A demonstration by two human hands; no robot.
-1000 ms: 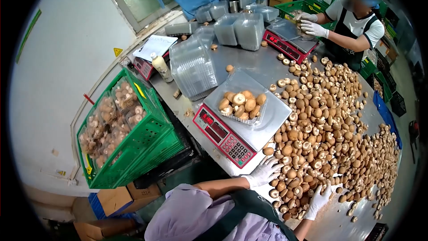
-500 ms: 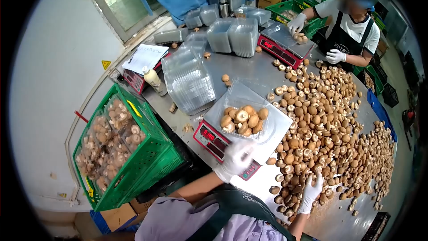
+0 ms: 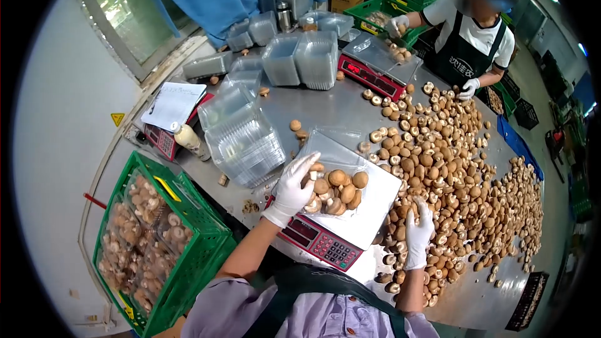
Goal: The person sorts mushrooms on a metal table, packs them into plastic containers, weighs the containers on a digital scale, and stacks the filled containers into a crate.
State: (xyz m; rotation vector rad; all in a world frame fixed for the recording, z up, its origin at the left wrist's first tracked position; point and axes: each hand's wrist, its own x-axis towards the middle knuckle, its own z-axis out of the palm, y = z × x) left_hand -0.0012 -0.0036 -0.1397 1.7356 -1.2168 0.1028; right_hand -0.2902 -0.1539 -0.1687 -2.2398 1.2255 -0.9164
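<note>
My left hand (image 3: pixel 293 191), in a white glove, is at the left side of a clear plastic punnet (image 3: pixel 350 164) holding several brown-capped mushrooms (image 3: pixel 337 178). Between its thumb and fingers is a mushroom (image 3: pixel 317 168). The punnet, its lid (image 3: pixel 327 143) folded back, rests on the white plate of a red digital scale (image 3: pixel 325 244). My gloved right hand (image 3: pixel 418 238) reaches into the left edge of the large mushroom pile (image 3: pixel 447 175), its fingers around a mushroom (image 3: pixel 413 208).
Stacked empty punnets (image 3: pixel 244 144) stand behind the scale, near a bottle (image 3: pixel 190 140) and a notebook (image 3: pixel 176 105). A green crate (image 3: pixel 188 256) of packed mushrooms is at left. Across the table, a co-worker (image 3: pixel 466 44) works beside another red scale (image 3: pixel 375 78).
My left hand has moved from the scale's front up to the punnet's left side. My right hand has shifted slightly up and left in the pile. The camera view has turned.
</note>
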